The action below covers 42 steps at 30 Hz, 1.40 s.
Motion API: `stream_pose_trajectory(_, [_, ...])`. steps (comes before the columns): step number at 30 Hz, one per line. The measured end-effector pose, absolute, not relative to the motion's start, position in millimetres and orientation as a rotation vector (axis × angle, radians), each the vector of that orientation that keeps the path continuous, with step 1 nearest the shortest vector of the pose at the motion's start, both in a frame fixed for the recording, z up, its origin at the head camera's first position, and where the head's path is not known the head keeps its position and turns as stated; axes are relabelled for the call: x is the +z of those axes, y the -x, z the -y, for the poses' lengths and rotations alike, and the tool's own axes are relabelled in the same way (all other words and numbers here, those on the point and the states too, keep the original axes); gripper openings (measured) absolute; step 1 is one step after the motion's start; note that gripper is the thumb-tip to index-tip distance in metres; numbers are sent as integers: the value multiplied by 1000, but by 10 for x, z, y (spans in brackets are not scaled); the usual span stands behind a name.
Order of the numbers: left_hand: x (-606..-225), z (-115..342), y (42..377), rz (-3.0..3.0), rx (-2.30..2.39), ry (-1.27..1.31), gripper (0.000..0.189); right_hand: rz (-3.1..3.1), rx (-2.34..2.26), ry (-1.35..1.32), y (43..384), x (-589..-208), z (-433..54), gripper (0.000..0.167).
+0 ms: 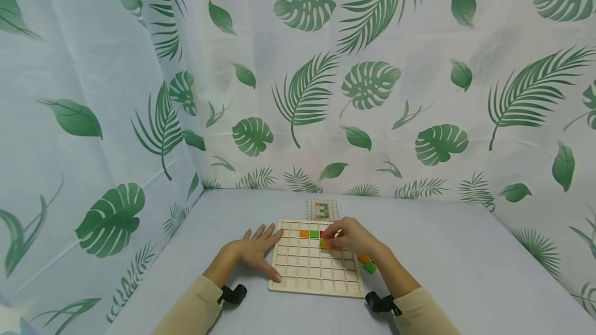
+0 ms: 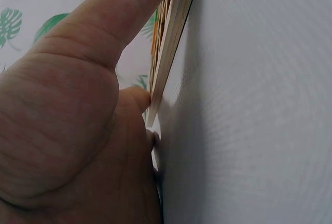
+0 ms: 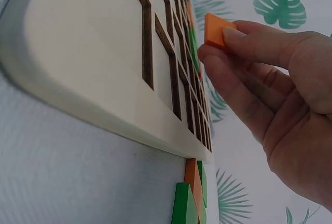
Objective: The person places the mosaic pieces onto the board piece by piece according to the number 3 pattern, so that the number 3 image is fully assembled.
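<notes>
Okay, right hand (image 1: 353,237) pinches an orange square tile (image 3: 213,30), mostly hiding a red tile (image 1: 322,233); left hand (image 1: 253,250), splayed, touches the wooden grid board (image 1: 316,292).

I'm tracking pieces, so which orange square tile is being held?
The orange square tile pinched in the right hand. Another orange tile sits in the pale wooden grid board, and an orange piece lies to its right; neither is held.

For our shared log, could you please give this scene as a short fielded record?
Left hand: spread, touching the board
Right hand: pinching an orange tile over the board
Board: wooden grid, flat on table
Placed row: orange square, green square, red square
Loose tiles: orange and green, right of board
Card: beyond board, showing coloured squares
</notes>
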<state>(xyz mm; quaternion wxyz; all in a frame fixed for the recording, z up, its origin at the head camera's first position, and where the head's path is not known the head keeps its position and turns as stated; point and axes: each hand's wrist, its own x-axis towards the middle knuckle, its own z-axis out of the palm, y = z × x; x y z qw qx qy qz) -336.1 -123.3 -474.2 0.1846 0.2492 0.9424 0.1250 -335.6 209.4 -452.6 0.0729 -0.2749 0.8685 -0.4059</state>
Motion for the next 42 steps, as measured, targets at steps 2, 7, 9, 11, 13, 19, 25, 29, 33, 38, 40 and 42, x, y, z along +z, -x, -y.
stream_pose_trajectory(2, [-4743, 1237, 3364, -2656, 348, -709, 135, -2612, -1212, 834, 3353, -4528, -2088, 18])
stream_pose_trajectory(7, [-4740, 1238, 3366, -2657, 352, -718, 135, -2603, -1197, 829, 3349, -4540, -2073, 17])
stream_pose_trajectory(9, [-4737, 1236, 3361, -2657, 357, -716, 135, -2608, -1181, 819, 3347, -4547, -2063, 16])
stream_pose_trajectory(11, [-4730, 1229, 3352, -2660, 356, -714, 135, -2621, -1161, 831, 3347, -4554, -2056, 15])
stream_pose_trajectory(13, [-4724, 1222, 3340, -2662, 351, -711, 135, -2637, -1132, 834, 3344, -4561, -2051, 15])
stream_pose_trajectory(19, [-4705, 1206, 3313, -2666, 346, -699, 134, -2640, -1104, 873, 3335, -4547, -2041, 14])
stream_pose_trajectory(25, [-4701, 1211, 3309, -2672, 338, -704, 133, -2625, -1097, 915, 3324, -4527, -2029, 13])
stream_pose_trajectory(29, [-4706, 1217, 3308, -2673, 340, -708, 133, -2635, -1078, 914, 3324, -4527, -2023, 13])
stream_pose_trajectory(33, [-4710, 1215, 3310, -2672, 340, -705, 133, -2648, -1061, 898, 3318, -4531, -2021, 13])
stream_pose_trajectory(38, [-4709, 1212, 3311, -2676, 326, -703, 133, -2650, -1055, 863, 3313, -4537, -2014, 13])
stream_pose_trajectory(40, [-4708, 1211, 3311, -2678, 327, -701, 133, -2646, -1058, 847, 3310, -4539, -2011, 14])
stream_pose_trajectory(42, [-4706, 1210, 3309, -2678, 331, -700, 133, -2644, -1062, 841, 3308, -4537, -2009, 14])
